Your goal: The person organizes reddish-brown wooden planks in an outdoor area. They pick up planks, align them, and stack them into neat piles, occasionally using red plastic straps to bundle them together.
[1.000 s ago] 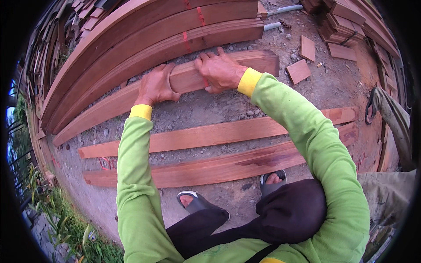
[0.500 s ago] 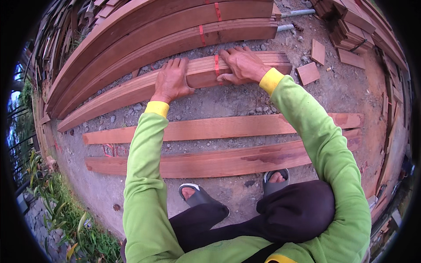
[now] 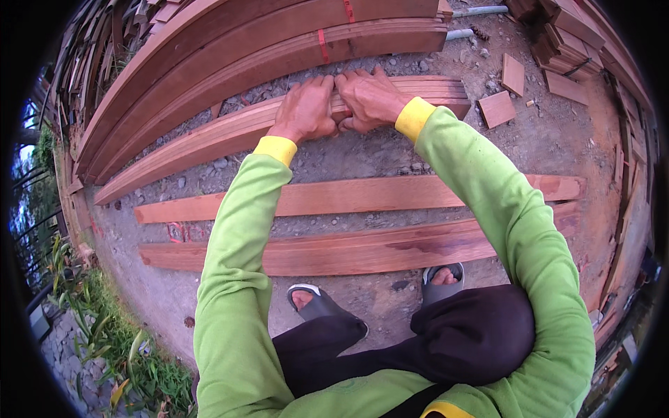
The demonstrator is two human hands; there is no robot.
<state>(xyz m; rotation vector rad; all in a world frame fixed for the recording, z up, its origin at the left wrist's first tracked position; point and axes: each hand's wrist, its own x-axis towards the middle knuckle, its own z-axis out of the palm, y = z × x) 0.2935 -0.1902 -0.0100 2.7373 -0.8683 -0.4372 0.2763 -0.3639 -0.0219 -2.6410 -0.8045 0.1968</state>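
Note:
My left hand (image 3: pixel 305 111) and my right hand (image 3: pixel 369 101) lie close together on a bundle of reddish-brown wooden planks (image 3: pixel 432 90). Their fingers curl over its far upper edge, and the thumbs sit at its near side. A sliver of red strap (image 3: pixel 346 113) shows between the hands; the rest of it is covered, so I cannot tell whether the fingers pinch it. Nearer to me, two separate boards lie crosswise on the ground, a far board (image 3: pixel 369 196) and a near board (image 3: pixel 334 255) with dark stains toward its right part.
Beyond the bundle stand larger plank stacks (image 3: pixel 279 59) with red straps. Small square wood pieces (image 3: pixel 497 109) lie at the right, near piled boards (image 3: pixel 568 52). My sandalled feet (image 3: pixel 317 306) are just behind the near board. Plants (image 3: pixel 132 362) border the lower left.
My left hand has slid right along the bundle, and my right hand has shifted slightly left, so they now meet over the red strap. The strap was in plain sight before.

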